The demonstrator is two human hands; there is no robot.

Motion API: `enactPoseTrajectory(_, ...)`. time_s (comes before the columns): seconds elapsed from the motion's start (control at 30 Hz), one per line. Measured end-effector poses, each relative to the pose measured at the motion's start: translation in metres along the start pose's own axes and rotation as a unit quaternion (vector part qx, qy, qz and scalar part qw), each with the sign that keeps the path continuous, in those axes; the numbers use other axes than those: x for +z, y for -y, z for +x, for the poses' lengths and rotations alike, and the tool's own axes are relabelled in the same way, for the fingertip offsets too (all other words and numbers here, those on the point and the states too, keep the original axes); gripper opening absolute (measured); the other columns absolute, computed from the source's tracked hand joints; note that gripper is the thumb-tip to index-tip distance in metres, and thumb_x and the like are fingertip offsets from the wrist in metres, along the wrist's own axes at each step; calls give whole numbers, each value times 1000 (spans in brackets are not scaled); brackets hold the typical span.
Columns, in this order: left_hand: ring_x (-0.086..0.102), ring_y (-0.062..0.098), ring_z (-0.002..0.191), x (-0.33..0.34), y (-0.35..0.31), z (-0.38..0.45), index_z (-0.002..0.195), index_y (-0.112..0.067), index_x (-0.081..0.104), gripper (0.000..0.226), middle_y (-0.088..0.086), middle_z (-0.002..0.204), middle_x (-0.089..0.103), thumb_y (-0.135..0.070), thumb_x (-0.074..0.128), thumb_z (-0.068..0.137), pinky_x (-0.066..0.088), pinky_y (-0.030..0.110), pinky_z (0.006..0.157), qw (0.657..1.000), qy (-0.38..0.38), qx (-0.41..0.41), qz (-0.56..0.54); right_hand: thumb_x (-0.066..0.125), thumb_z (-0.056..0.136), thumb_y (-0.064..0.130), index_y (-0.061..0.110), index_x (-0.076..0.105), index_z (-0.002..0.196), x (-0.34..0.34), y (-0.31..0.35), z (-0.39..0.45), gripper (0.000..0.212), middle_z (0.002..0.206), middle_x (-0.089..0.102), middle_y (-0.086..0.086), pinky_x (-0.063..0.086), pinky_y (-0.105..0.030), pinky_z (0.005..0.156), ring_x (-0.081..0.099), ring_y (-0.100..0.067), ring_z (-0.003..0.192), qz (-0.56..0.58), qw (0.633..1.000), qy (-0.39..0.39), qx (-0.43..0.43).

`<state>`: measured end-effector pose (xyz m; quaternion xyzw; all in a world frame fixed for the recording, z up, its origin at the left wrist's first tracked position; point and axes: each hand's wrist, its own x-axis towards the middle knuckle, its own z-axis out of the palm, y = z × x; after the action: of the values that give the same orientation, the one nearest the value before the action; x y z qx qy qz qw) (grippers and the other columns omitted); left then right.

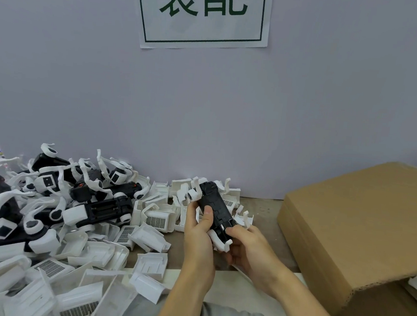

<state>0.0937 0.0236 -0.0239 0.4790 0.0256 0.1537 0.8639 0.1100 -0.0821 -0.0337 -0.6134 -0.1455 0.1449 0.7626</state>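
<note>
One wide-angle view, worn on the person's head, looks forward and down across the brown bench [268, 213] toward the pale grey wall [308, 103] along its far edge. It is close: the left hand [200, 230] and right hand [247, 247], gripping a black plastic block with white curved clips [216, 211], sit just below centre. A white paper sign with green characters [202, 13] is cut by the top edge.

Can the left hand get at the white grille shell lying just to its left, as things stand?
Probably yes: the white grille shell lies exposed close beside the left hand, nothing tall between them. But that hand grips the black body with the right hand, so it must let go first.
</note>
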Motion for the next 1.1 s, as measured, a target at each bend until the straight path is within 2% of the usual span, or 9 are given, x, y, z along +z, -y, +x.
enactPoseTrajectory(0.13, 63, 35, 88, -2, 0, 4, 107, -25, 65, 15, 20, 101, 65, -31, 53, 102, 50, 46, 75, 997, -22, -41, -59, 51, 95, 17, 1, 64, 96, 1, 4, -3, 21, 80, 65, -18, 46, -29, 59, 57, -23, 65, 3, 999, 34, -16)
enactPoseTrajectory(0.3, 58, 33, 89, -9, -6, 10, 128, -6, 57, 36, 18, 101, 58, -26, 57, 98, 49, 44, 82, 976, -87, -31, -197, 41, 69, 18, 14, 76, 92, -6, 18, -9, 42, 74, 70, -12, 46, -29, 60, 62, -23, 61, -82, 993, -6, -84)
enactPoseTrajectory(0.43, 65, 28, 71, -11, -10, 8, 109, -9, 62, 20, 14, 89, 64, -22, 60, 95, 54, 39, 70, 964, -85, -46, -248, 46, 67, 17, 9, 75, 92, -14, 22, -8, 39, 69, 67, -9, 45, -29, 59, 59, -22, 62, -152, 978, -60, -131)
enactPoseTrajectory(0.6, 60, 27, 69, -10, -10, 5, 118, -12, 57, 35, 11, 79, 63, -34, 60, 91, 48, 38, 68, 976, -52, -59, -206, 51, 76, 25, 11, 68, 103, -3, 18, -10, 35, 78, 68, -11, 45, -29, 64, 64, -25, 68, -138, 989, 39, -36)
enactPoseTrajectory(0.73, 60, 32, 73, -9, -10, -1, 131, -1, 56, 75, 19, 100, 57, -48, 66, 74, 48, 39, 67, 989, 1, -105, -106, 56, 79, 29, 7, 63, 109, 6, 16, -10, 38, 84, 68, -9, 48, -29, 65, 61, -21, 68, -95, 994, 59, -1)
enactPoseTrajectory(0.83, 65, 31, 72, -4, -11, -3, 123, -9, 61, 60, 15, 94, 66, -41, 68, 72, 53, 36, 61, 993, 26, -72, -94, 60, 82, 27, 17, 65, 119, 8, 14, -8, 38, 87, 67, -9, 48, -30, 65, 60, -19, 69, -67, 997, 31, 7)
enactPoseTrajectory(0.9, 66, 28, 70, -2, -11, -4, 111, -17, 67, 43, 11, 89, 68, -37, 68, 74, 51, 31, 52, 993, 41, -53, -95, 59, 90, 18, 10, 60, 125, 10, 13, -7, 36, 87, 64, -12, 47, -30, 63, 58, -19, 66, -40, 999, 23, 21)
enactPoseTrajectory(0.97, 66, 26, 67, -3, -10, -4, 106, -20, 69, 36, 9, 84, 69, -37, 69, 74, 51, 29, 50, 994, 44, -45, -93, 59, 88, 16, 4, 60, 116, 12, 14, -8, 30, 83, 62, -12, 44, -28, 58, 55, -19, 61, -20, 999, 29, 28)
enactPoseTrajectory(1.1, 67, 22, 61, -2, -11, -5, 101, -22, 71, 33, 9, 78, 69, -38, 69, 72, 53, 29, 50, 995, 38, -39, -84, 57, 70, 19, 12, 59, 99, 16, 18, -11, 29, 78, 58, -10, 41, -26, 54, 51, -18, 56, -6, 998, 50, 36)
